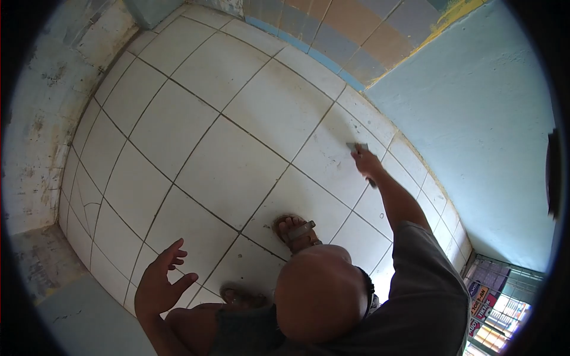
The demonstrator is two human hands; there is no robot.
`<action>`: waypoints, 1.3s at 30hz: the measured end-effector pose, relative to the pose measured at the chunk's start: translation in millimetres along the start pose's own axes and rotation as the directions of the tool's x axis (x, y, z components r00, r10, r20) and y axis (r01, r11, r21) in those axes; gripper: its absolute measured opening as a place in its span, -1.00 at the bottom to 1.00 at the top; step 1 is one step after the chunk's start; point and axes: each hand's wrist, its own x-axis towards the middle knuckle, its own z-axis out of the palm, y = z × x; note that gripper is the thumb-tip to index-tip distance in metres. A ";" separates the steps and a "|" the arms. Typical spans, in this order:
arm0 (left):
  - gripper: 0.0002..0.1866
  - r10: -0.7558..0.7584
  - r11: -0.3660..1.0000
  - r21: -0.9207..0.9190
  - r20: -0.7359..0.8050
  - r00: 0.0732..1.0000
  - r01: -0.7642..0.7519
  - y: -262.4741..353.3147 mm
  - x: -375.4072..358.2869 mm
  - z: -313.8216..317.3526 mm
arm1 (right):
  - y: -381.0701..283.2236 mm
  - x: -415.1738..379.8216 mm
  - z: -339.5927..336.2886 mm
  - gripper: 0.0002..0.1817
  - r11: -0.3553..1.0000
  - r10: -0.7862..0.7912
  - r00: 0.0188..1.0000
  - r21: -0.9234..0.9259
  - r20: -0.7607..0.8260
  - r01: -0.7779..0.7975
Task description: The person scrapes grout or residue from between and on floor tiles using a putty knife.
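Observation:
My right hand point(367, 164) is closed around a putty knife point(358, 146), its flat metal blade against or just over the white tile floor point(255, 142). The dark end of the handle sticks out below my fist. Around the blade, small flecks and grey smudges mark the tile. My left hand point(159, 283) hovers at the lower left beside my bent knee, fingers apart and holding nothing.
My sandalled foot point(298, 232) rests on the tiles, the other foot point(243, 296) partly hidden. A pale blue wall point(469, 130) rises at the right, a stained wall point(41, 136) at the left. Coloured wall tiles point(350, 32) run along the top; a barred opening point(499, 302) is lower right.

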 end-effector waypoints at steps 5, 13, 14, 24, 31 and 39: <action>-0.06 0.073 0.994 -0.075 -0.030 0.997 -0.075 4.3 9.9 -2.6 | -1.1 25.7 -6.3 -0.27 0.997 0.046 0.998 0.068 0.043 -0.049; -0.09 0.021 0.998 -0.059 -0.059 0.998 -0.024 -1.2 25.9 -5.8 | -23.6 28.8 -23.1 -0.30 0.993 0.025 1.000 0.118 0.017 -0.027; -0.10 0.024 0.998 -0.060 -0.085 0.996 -0.029 -1.3 31.8 -3.9 | -28.3 41.2 -26.2 -0.30 0.992 0.012 1.000 0.128 -0.010 -0.011; -0.12 -0.041 0.960 0.275 -0.074 0.996 0.060 67.6 40.9 -8.7 | -93.5 106.6 -58.7 -0.05 0.904 -0.427 0.898 -0.031 -0.104 0.426; -0.12 0.128 0.899 0.430 -0.084 0.988 -0.080 173.1 31.7 -43.5 | -94.6 144.7 -81.9 -0.29 0.908 -0.329 0.943 -0.256 0.052 0.331; -0.19 0.079 0.966 0.254 -0.138 0.987 -0.042 196.0 -70.2 -40.1 | 32.3 60.5 -115.5 -0.34 0.873 -0.269 0.914 -0.325 0.303 0.364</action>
